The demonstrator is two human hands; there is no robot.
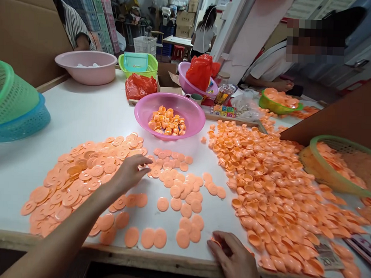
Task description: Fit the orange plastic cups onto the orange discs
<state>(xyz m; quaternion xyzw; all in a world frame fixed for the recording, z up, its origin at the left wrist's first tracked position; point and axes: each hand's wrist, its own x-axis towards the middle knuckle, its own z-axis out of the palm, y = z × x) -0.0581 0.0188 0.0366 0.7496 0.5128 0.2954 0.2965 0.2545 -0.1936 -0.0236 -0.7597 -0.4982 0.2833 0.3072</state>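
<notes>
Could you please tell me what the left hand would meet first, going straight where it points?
The left hand would probably meet the small orange discs just ahead, though height is unclear.

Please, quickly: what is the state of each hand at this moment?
Left hand: open, over the orange discs, with no held piece visible.
Right hand: closed on a small orange piece, mostly hidden.
</notes>
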